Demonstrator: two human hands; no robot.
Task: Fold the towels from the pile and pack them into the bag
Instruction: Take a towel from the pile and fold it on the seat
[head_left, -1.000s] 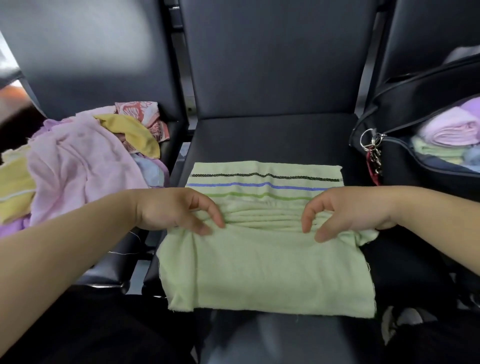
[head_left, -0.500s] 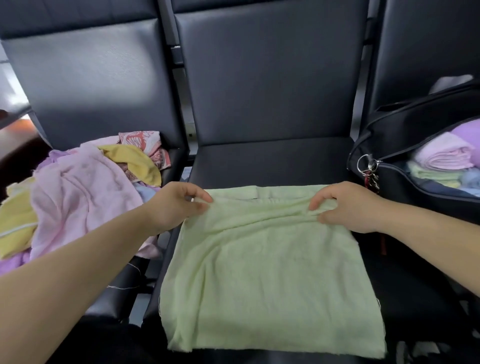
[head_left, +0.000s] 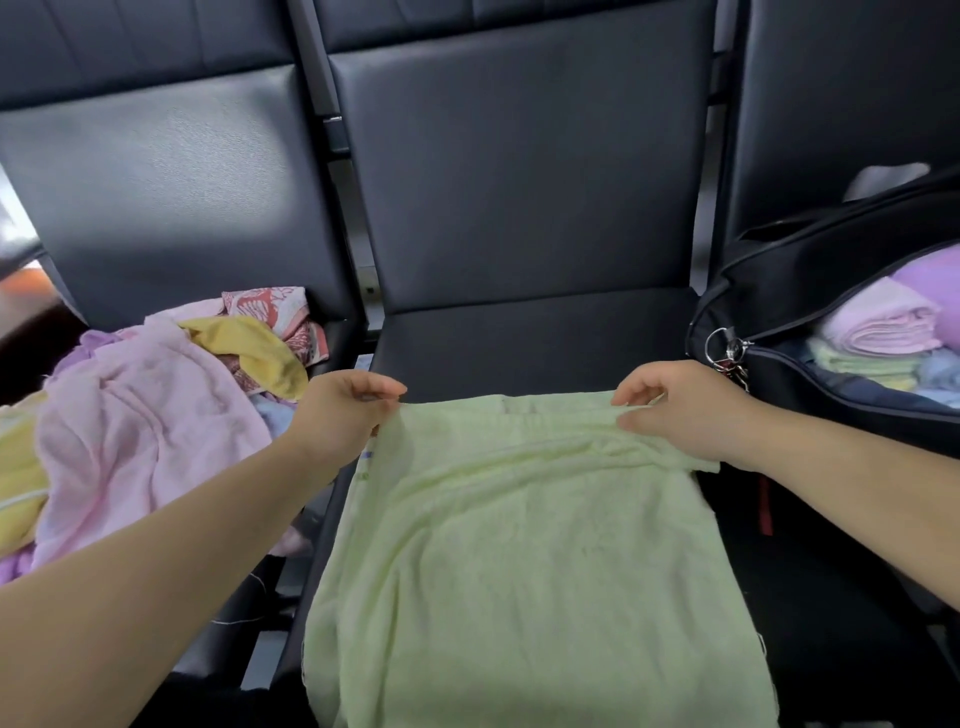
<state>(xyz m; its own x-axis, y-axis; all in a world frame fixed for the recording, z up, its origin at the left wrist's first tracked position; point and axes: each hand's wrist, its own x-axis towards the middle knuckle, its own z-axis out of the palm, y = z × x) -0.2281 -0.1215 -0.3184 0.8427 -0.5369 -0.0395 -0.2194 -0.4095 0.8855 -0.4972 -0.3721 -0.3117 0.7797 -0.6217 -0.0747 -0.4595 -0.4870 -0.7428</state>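
On the left seat lies a loose pile of towels (head_left: 140, 441); I can make out a pink, two yellow, a red-patterned, a pale blue and a purple one. The left hand (head_left: 343, 410) reaches forward from a bare forearm, thumb and curled fingers pinching the far left corner of one pale green towel (head_left: 519, 561). That towel is spread over the middle seat (head_left: 519, 338), its far edge held between both hands and its near edge toward the person. The right hand (head_left: 680, 410) mirrors the left, fingers pinching the far edge by the right corner. On the right seat the black bag (head_left: 789, 291) stands unzipped, with four folded towels (head_left: 883, 327) showing: pink, purple, green, blue.
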